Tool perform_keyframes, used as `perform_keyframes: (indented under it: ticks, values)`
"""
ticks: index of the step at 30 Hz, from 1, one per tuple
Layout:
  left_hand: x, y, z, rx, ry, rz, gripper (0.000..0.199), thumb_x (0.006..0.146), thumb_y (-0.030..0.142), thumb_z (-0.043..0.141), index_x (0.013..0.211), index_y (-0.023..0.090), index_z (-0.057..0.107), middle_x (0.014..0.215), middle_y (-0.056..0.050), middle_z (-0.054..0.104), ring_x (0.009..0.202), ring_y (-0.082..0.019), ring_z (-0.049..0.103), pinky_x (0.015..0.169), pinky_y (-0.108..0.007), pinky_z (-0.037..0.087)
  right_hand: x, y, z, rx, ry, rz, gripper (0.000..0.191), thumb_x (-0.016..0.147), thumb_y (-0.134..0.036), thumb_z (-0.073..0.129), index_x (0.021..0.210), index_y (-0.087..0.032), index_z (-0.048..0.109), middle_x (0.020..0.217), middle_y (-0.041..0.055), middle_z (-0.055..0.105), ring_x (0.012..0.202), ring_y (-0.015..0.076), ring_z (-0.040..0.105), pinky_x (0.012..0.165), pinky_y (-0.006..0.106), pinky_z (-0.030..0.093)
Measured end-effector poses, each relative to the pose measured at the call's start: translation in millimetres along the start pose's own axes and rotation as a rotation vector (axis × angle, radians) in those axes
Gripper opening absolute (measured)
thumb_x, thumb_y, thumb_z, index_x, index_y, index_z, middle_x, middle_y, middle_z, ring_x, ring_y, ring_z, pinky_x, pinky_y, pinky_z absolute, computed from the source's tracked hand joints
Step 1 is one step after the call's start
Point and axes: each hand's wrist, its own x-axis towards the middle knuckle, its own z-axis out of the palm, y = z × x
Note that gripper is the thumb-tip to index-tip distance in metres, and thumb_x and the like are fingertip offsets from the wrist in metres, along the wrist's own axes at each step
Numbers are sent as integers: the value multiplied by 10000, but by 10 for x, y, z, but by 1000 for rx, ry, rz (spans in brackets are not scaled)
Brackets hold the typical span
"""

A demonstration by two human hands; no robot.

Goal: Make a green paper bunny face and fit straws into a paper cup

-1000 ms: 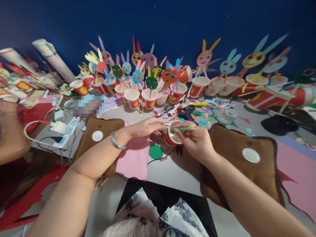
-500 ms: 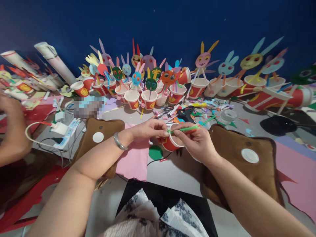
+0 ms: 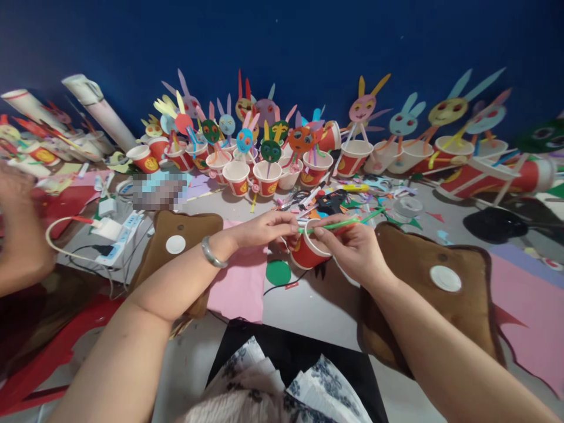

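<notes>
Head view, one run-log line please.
right hand pinches thin green strip | left hand near strip's end | red-and-white paper cup between hands

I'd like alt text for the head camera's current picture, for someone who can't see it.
A person's left hand and right hand hold a green strip at the rim of a red-and-white cup. Behind, rabbit-eared paper figures rise from more cups before a blue wall.
</notes>
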Motion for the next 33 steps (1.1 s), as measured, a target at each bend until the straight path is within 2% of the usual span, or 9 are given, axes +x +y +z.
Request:
perform_keyframes:
  ticks: [3, 7, 15, 18, 21, 25, 30, 33]
  values:
    - [17, -3, 8, 4, 32, -28, 317, 910, 469, 601, 832, 161, 592, 778, -27, 677, 685, -125, 668, 658, -265, 550, -4, 19, 8, 15, -19, 41, 226, 892, -417, 659, 909, -203, 727, 797, 51, 730, 731, 217, 686, 668, 331, 536]
    - [32, -22, 24, 6, 106, -49, 403, 942, 534, 508, 799, 167, 591, 682, -5, 640, 609, -107, 624, 606, -247, 528, -4, 16, 8, 10, -40, 30, 235, 895, -419, 656, 931, -197, 725, 849, 57, 731, 751, 208, 682, 686, 326, 538]
    - [36, -68, 106, 0, 116, -49, 385, 896, 517, 599, 764, 156, 594, 681, 4, 609, 586, -94, 594, 584, -239, 490, 18, -20, -1, -4, -113, -27, 346, 921, -518, 609, 922, -191, 721, 968, 84, 735, 834, 225, 697, 767, 347, 564]
    - [30, -50, 143, -27, 122, -48, 365, 893, 474, 597, 722, 153, 577, 683, -1, 597, 585, -94, 589, 595, -247, 502, 5, -5, -9, 7, -61, -46, 385, 894, -545, 643, 1062, -204, 700, 1058, 96, 725, 929, 250, 698, 832, 378, 569]
    - [34, -39, 145, -52, 162, -27, 312, 894, 391, 559, 677, 169, 528, 670, -1, 583, 617, -103, 600, 618, -246, 518, -5, 25, -11, 104, 24, -93, 484, 872, -526, 684, 1253, -235, 612, 1210, 106, 679, 1082, 273, 665, 948, 426, 545]
    - [59, -45, 115, -65, 221, 19, 295, 865, 328, 518, 617, 194, 432, 648, -9, 566, 636, -127, 604, 644, -279, 533, 17, 65, 5, 266, 70, -141, 613, 816, -491, 763, 1343, -277, 536, 1326, 104, 615, 1262, 289, 581, 1092, 468, 468]
    - [66, -21, 85, -8, 246, 92, 276, 855, 382, 533, 666, 184, 500, 702, -9, 570, 705, -143, 610, 693, -299, 544, 33, 103, 34, 311, 34, -26, 796, 749, -438, 839, 1426, -279, 452, 1376, 113, 602, 1275, 301, 591, 1110, 487, 467]
    - [73, -26, 60, 44, 266, 122, 287, 866, 383, 528, 667, 177, 517, 694, 0, 557, 678, -126, 584, 683, -280, 524, 29, 116, 41, 313, 4, 50, 848, 723, -441, 857, 1442, -265, 442, 1378, 118, 614, 1259, 319, 606, 1102, 509, 477]
